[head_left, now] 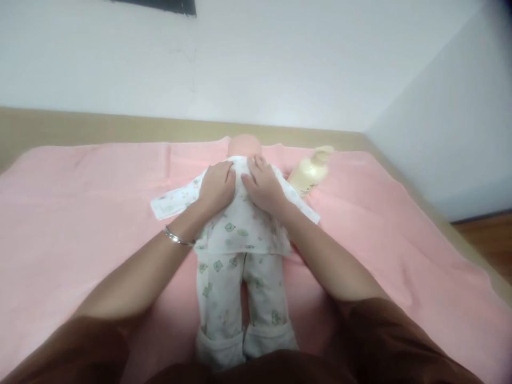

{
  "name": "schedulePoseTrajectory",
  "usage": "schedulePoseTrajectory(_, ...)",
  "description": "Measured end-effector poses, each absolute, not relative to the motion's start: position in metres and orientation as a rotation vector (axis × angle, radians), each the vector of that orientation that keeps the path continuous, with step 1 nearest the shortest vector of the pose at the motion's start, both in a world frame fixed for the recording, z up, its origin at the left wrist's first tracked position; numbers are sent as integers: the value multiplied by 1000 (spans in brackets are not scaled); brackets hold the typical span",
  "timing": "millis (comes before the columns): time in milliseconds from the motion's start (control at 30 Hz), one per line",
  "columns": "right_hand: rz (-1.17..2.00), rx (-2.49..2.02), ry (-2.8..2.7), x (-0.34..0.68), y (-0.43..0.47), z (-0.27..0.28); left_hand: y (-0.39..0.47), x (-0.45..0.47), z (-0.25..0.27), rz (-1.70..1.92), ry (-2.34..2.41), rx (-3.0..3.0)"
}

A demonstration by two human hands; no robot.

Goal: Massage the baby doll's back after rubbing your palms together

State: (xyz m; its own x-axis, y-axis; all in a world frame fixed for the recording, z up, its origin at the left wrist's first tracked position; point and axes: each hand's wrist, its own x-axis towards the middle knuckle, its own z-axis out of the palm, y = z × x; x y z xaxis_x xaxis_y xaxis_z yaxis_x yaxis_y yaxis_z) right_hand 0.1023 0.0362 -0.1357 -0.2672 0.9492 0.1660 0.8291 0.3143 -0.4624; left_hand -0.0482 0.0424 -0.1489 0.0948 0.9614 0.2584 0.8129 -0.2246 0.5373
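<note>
A baby doll (245,145) lies stretched out with its bald head away from me, dressed in a white patterned top (240,229) and matching trousers (222,298) with turned-up cuffs. My left hand (218,185) rests flat on the upper left of the top, fingers pointing toward the head. On the upper right lies my right hand (263,184), its fingers spread a little on the cloth. Neither hand grips anything. The doll's sleeves stick out to both sides, and which way its face points cannot be made out.
A pale yellow pump bottle (311,172) lies tilted just right of the doll. Beneath everything a pink cloth (88,224) covers a tan surface (60,128). White walls (280,64) stand behind and at the right; a wooden floor (486,242) shows at far right.
</note>
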Motion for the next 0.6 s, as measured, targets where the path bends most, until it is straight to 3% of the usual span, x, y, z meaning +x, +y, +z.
schedulePoseTrajectory(233, 220, -1767, -2109, 101, 31, -136, 11, -27, -146, 807, 1654, 2422)
schedulePoseTrajectory(600, -273, -1711, -2434, 92, -8, -121, 41, -41, -141, 714, 1866, 1981)
